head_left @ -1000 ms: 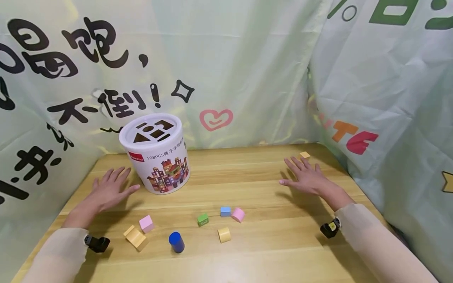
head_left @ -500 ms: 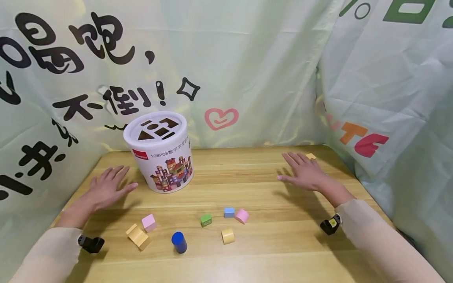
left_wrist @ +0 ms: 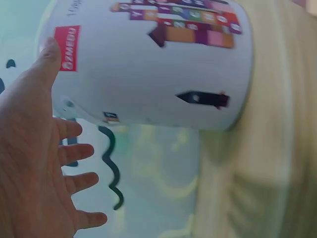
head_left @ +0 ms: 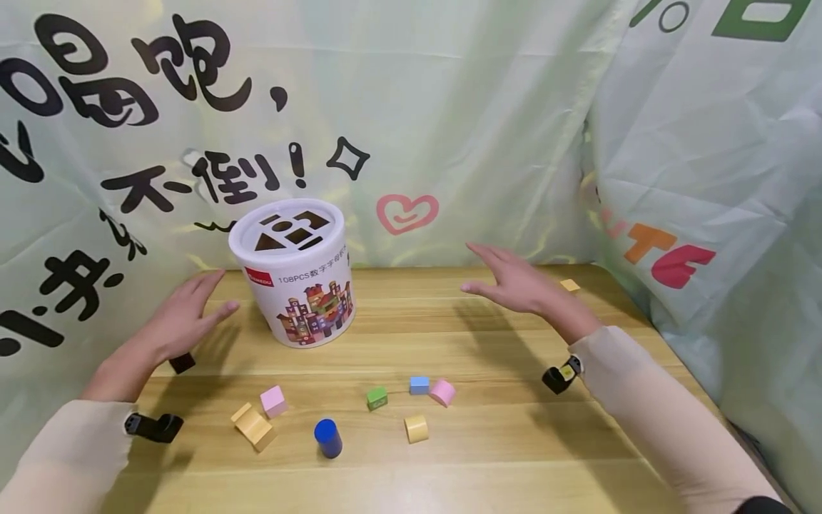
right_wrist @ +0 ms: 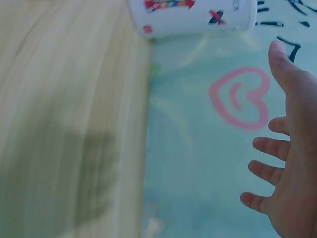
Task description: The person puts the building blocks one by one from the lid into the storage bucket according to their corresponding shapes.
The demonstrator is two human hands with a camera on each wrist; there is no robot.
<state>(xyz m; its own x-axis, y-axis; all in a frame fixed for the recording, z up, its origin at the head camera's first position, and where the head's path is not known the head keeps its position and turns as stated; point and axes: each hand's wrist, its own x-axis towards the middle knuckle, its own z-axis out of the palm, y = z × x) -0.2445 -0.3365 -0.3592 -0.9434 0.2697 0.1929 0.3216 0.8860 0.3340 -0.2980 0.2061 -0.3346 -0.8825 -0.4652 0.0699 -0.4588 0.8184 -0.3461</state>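
White, printed with coloured blocks, the bucket [head_left: 305,293] stands left of centre in the frame. Since half a second ago, the right hand [head_left: 514,283] has swung inward from the right, and the left hand [head_left: 183,314] has risen beside the bucket. Both are spread and empty; the right is now nearer, contact not yet made.

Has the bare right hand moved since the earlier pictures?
Yes: in the head view, the right hand moved left, towards the pink heart outline on pale cloth.

Left hand [head_left: 180,318] higher; right hand [head_left: 516,283] higher, nearer the bucket [head_left: 297,282]
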